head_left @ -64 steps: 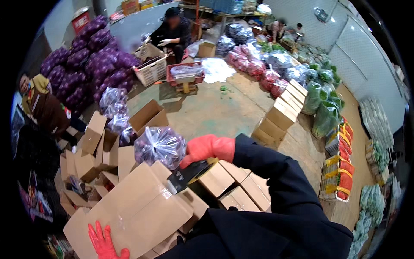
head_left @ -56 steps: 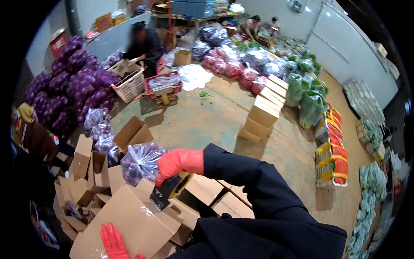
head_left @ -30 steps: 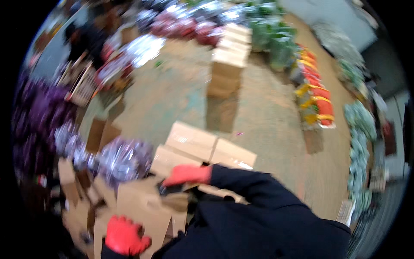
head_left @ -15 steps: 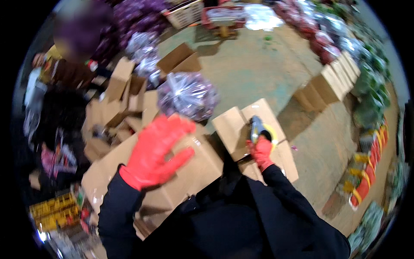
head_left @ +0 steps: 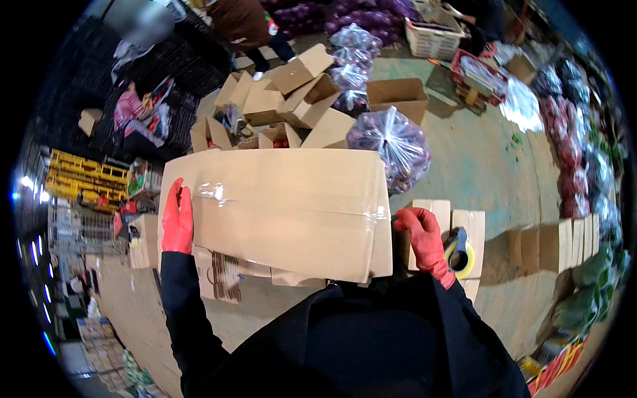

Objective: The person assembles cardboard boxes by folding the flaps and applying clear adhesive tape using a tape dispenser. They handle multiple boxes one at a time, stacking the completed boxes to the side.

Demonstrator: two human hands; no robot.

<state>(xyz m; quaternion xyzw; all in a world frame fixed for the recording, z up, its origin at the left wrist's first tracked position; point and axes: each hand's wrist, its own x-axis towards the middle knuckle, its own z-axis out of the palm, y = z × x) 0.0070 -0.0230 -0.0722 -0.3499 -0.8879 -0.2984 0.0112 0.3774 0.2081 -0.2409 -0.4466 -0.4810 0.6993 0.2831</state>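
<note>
A large flattened cardboard box (head_left: 285,205) spans the space in front of me, with its folded layers showing at the right edge. Against its left end lies my left hand (head_left: 176,219) in a red glove, fingers straight and pointing away from me. My right hand (head_left: 424,242), gloved in red too, has its fingers bent together just off the cardboard's right edge; I see nothing in them. Beside that wrist a tape dispenser (head_left: 460,255) with a yellow-rimmed roll rests on a closed cardboard box (head_left: 474,225). Part of that box is hidden by my right hand.
Beyond the cardboard are open boxes (head_left: 305,99) and a clear bag of purple produce (head_left: 391,146). A row of cartons (head_left: 570,242) and bagged vegetables (head_left: 574,159) lines the right side. Yellow crates (head_left: 86,176) stand left; people are at the far left and back.
My right hand has let go of the tape dispenser, which now lies on the box. The flattened cardboard is raised and spread before me. My left hand has moved to its left end.
</note>
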